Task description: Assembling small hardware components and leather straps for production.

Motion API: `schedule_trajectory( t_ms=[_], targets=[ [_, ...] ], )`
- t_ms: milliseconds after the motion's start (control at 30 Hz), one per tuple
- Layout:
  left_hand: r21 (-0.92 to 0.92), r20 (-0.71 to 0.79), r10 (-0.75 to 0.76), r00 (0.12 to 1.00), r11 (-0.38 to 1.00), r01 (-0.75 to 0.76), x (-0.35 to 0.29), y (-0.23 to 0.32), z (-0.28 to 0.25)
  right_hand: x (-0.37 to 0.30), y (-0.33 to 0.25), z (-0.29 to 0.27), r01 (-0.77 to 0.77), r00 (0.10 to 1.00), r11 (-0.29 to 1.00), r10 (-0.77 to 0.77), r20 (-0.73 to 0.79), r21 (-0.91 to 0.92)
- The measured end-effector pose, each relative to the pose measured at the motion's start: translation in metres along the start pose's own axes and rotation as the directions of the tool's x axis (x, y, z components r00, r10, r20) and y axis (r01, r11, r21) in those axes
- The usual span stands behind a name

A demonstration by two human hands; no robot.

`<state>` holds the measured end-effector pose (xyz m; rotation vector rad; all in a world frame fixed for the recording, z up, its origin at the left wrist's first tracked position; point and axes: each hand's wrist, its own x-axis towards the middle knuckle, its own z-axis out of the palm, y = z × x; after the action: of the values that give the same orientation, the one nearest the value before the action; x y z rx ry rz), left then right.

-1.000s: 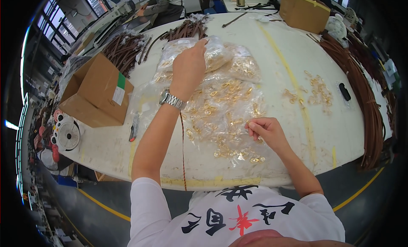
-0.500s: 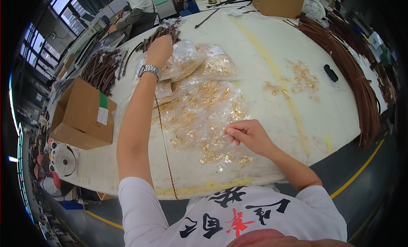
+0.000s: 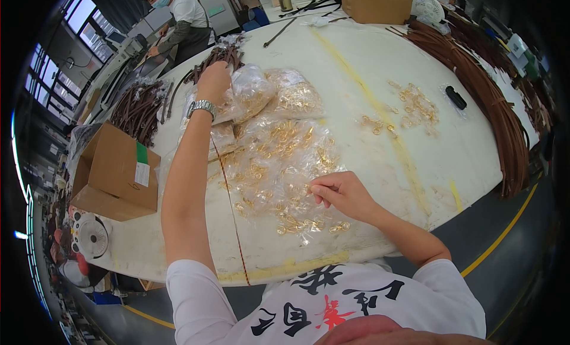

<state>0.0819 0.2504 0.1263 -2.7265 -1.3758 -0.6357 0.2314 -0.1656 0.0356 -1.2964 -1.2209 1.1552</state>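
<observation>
My left hand (image 3: 214, 83), with a watch (image 3: 202, 109) on its wrist, reaches to the near edge of a pile of brown straps (image 3: 230, 53). Its fingers are turned away and hidden. My right hand (image 3: 343, 195) pinches a small gold clasp (image 3: 309, 189) between thumb and forefinger. Beneath and beside it, many gold clasps (image 3: 291, 225) in small clear wrappers lie spread on the table. Two fuller clear bags (image 3: 294, 94) of gold hardware lie beyond them, one (image 3: 252, 91) right beside my left hand.
An open cardboard box (image 3: 113, 179) and a small fan (image 3: 91, 235) stand at left. More straps (image 3: 136, 110) lie behind the box. Loose clasps (image 3: 418, 105), a black object (image 3: 455, 97) and long brown strips (image 3: 496, 110) are on the right. A person (image 3: 189, 27) works at far left.
The view has shifted slightly, showing more of the far person. My left hand stays by the straps, drawn a little nearer; my right hand keeps its pinch in about the same place.
</observation>
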Motion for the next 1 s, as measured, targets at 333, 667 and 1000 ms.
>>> schedule_trajectory(
  t_ms=[333, 667, 1000],
  targets=[
    [0.254, -0.061, -0.096, 0.994, 0.961, 0.109, 0.019, -0.014, 0.004, -0.002, 0.004, 0.001, 0.000, 1.000, 1.000, 0.000, -0.023, -0.025],
    [0.331, -0.026, -0.104, 0.994, 0.938, 0.106, 0.032, -0.025, -0.002, 0.001, 0.003, 0.000, 0.065, 0.998, 0.998, -0.066, -0.026, -0.028],
    [-0.637, 0.290, 0.226, 0.930, 0.770, 0.011, -0.233, 0.127, -0.038, -0.008, -0.010, -0.009, 0.060, 0.993, 0.997, -0.056, -0.101, 0.042]
  ],
)
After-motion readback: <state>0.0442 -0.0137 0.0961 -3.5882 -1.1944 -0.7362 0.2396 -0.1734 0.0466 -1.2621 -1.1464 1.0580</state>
